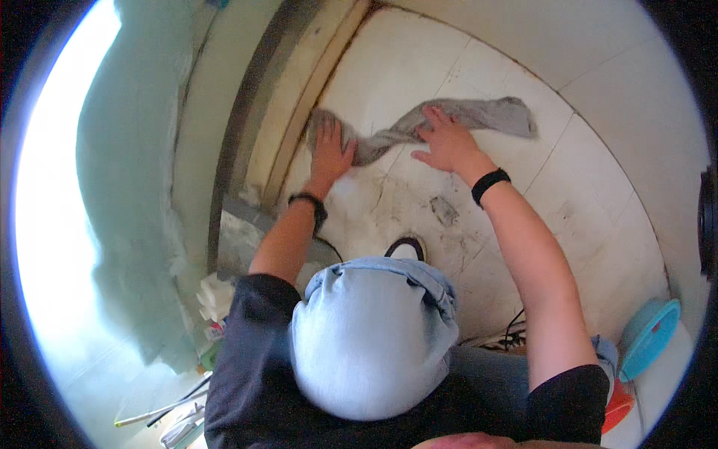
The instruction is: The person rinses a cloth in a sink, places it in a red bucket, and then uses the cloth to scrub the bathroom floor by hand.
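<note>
A long grey cloth, twisted in its middle, lies across the dirty white tiled floor. On its left end my left hand presses flat, with the fingers stretched out. My right hand rests against the cloth right of the twist, fingers spread and thumb apart, not wrapped round it. A dark band circles each wrist. Dark smudges and one grey stain mark the tiles between the cloth and me.
A raised ledge borders the floor on the left; a tiled wall curves round the right. My bent knee and shoe are close below. A teal basin leans at lower right, above something orange.
</note>
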Demonstrator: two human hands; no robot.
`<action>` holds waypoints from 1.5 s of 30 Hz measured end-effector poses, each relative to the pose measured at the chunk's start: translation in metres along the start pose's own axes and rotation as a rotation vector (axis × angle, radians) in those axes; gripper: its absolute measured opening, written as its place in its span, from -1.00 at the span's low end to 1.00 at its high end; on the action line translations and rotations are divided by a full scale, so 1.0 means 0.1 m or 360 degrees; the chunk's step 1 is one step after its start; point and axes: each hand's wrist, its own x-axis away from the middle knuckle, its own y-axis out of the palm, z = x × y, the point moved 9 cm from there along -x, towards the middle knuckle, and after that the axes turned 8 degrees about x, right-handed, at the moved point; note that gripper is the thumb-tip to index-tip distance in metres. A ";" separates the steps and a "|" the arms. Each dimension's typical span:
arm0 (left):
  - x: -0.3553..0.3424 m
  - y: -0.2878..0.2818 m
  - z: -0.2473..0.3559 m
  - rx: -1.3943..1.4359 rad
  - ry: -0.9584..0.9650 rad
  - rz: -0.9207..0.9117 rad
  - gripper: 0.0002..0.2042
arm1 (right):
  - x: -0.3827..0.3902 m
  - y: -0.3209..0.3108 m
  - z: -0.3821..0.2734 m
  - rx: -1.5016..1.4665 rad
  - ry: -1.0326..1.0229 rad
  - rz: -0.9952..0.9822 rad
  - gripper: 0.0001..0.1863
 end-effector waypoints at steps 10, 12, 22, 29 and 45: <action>0.94 0.26 -0.05 0.0115 0.0049 -0.0202 -0.26 | -0.01 0.17 -0.04 0.0058 -0.0049 -0.0063 -0.19; 0.70 0.24 -0.07 0.0156 -0.0043 -0.0181 -0.26 | 0.01 0.19 -0.03 0.0077 -0.0049 -0.0026 -0.20; -1.21 0.08 0.39 -0.0265 0.0090 0.0338 -0.20 | 0.11 0.20 0.07 -0.0161 -0.0083 0.0424 -0.29; -2.07 0.04 1.69 -0.0200 0.0853 0.0304 -0.36 | 0.12 0.10 0.20 -0.0336 -0.0153 0.0475 -0.39; -0.24 0.76 3.50 0.0160 0.1663 -0.0342 -0.34 | 1.49 0.40 0.14 -0.0060 -0.0711 -0.0157 -0.42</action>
